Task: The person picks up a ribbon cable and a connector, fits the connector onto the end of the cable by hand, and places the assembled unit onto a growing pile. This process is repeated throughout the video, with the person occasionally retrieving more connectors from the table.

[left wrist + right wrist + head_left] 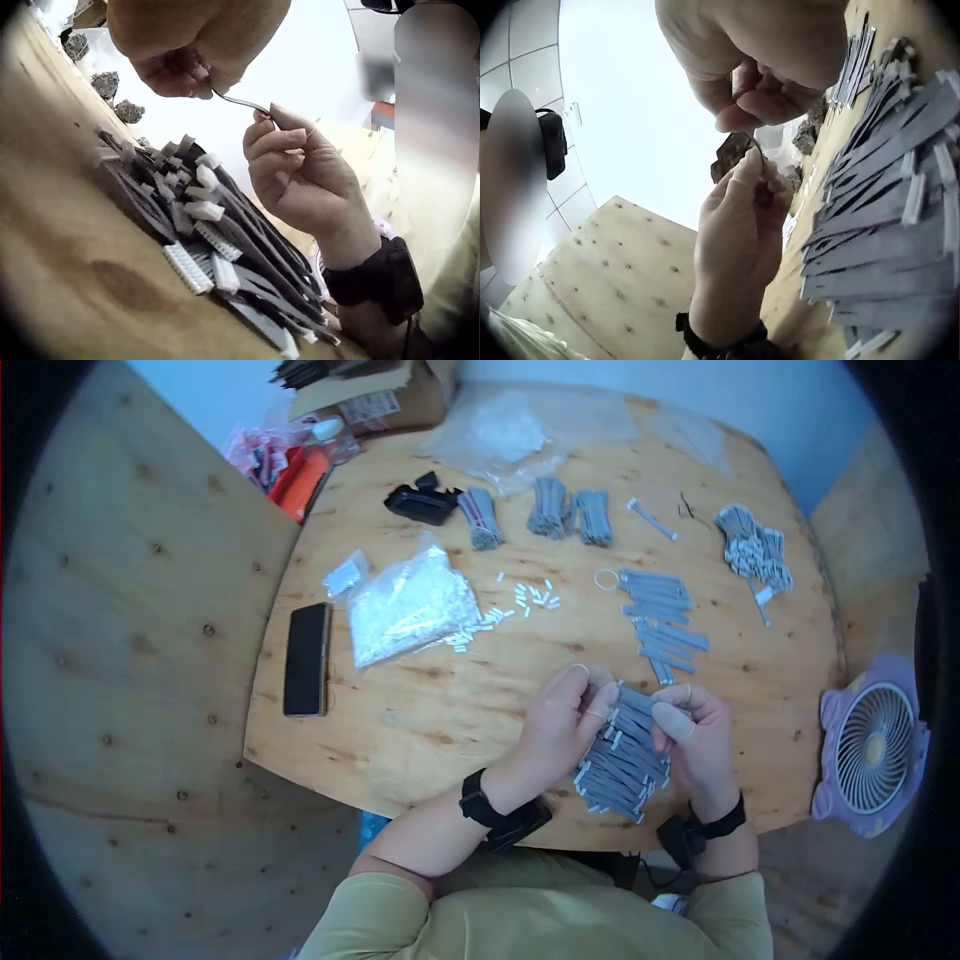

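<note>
- The left hand (pixel 560 722) pinched one end of a thin strip (pixel 241 102), its fingertips narrow on it; a loose pinch could have let the strip spring away, being so slender and bowed.
- The right hand (pixel 700 735) pinched the strip's other end, thumb against curled fingers; too hard a pull between the two could, I judged, have strained it.
- The strip was in the air above the pile of grey cables (pixel 628 765), which lay by the tabletop's near edge, right of the middle; a forearm brushing the pile could have tipped some over that edge.
- Across the wooden tabletop (pixel 400 745), a phone (pixel 306 660) lay by the left edge; a cardboard box (pixel 425 395) stood at the far left corner; a clear bag (pixel 410 605) had spilled white pieces (pixel 537 598); three grey bundles (pixel 547 510) lay towards the far edge; a tangled bundle (pixel 755 550) lay near the right edge.
- Around it, a knotted wood panel (pixel 150 580) rose at left; a purple fan (pixel 873 748) stood by the right edge.
</note>
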`<state>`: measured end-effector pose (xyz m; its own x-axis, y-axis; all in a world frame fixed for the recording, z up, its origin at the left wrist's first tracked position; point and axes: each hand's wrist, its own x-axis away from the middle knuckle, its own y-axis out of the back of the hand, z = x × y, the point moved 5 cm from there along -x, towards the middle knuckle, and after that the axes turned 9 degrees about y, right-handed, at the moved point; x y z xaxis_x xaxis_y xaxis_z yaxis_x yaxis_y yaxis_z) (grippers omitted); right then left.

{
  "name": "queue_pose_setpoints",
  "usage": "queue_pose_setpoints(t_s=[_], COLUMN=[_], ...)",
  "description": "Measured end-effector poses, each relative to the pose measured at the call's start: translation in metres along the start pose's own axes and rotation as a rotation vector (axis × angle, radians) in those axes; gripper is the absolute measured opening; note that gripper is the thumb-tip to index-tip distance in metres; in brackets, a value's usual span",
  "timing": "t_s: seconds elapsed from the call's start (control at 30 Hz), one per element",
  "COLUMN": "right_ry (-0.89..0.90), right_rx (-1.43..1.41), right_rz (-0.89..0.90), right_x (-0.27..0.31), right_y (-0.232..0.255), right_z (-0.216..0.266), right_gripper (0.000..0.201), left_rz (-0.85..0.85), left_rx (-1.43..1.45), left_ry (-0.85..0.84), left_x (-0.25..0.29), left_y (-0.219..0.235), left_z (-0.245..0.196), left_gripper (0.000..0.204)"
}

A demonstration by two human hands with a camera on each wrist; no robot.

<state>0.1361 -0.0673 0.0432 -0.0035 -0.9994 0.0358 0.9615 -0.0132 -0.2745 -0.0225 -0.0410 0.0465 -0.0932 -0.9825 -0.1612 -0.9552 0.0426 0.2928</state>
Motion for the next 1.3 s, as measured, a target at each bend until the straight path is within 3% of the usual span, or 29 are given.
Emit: queue_pose_setpoints(t_s=[0.17, 0.27, 0.3, 0.37, 0.43, 0.5, 0.6, 0.7, 0.9, 1.1, 1.3], right_ry=[0.132, 0.214, 0.234, 0.275, 0.325, 0.301, 0.271, 0.247, 0.231, 0.221, 0.199], right_rx=[-0.138, -0.221, -0.236, -0.255, -0.270, -0.291, -0.297, -0.287, -0.211, -0.206, -0.181], right_rz=[-0.089, -0.092, -0.088, -0.109, -0.160, -0.166, -0.149, -0.166, -0.162, -0.165, -0.158], right_x=[0.000, -0.007, -0.009, -0.010, -0.015, -0.022, -0.028, -0.028, -0.027, -0.027, -0.027], right_y=[-0.010, -0.009, -0.007, 0.002, 0.020, 0.036, 0.041, 0.040, 0.039, 0.038, 0.039], right_z=[0.014, 0.028, 0.032, 0.037, 0.032, 0.017, 0.009, 0.004, 0.003, 0.004, 0.000], right_gripper=[0.008, 0.011, 0.012, 0.013, 0.013, 0.013, 0.012, 0.012, 0.013, 0.013, 0.013], left_rz=[0.323, 0.290, 0.157, -0.095, -0.304, -0.292, 0.045, 0.215, 0.251, 0.272, 0.128], left_rx=[0.305, 0.145, -0.146, -0.364, -0.603, -1.005, -1.102, -1.108, -1.204, -1.178, -1.377], left_ry=[0.170, -0.083, -0.276, -0.389, -0.326, -0.174, 0.086, 0.102, -0.011, -0.133, -0.319], left_x=[0.007, 0.001, -0.007, -0.024, -0.046, -0.051, -0.062, -0.069, -0.083, -0.083, -0.081], left_y=[-0.017, -0.004, 0.011, 0.055, 0.103, 0.135, 0.163, 0.163, 0.158, 0.151, 0.138], left_z=[0.009, -0.009, -0.015, -0.018, -0.004, 0.007, 0.042, 0.045, 0.049, 0.031, 0.015], left_gripper=[0.009, 0.013, 0.020, 0.027, 0.045, 0.075, 0.099, 0.103, 0.092, 0.066, 0.044])
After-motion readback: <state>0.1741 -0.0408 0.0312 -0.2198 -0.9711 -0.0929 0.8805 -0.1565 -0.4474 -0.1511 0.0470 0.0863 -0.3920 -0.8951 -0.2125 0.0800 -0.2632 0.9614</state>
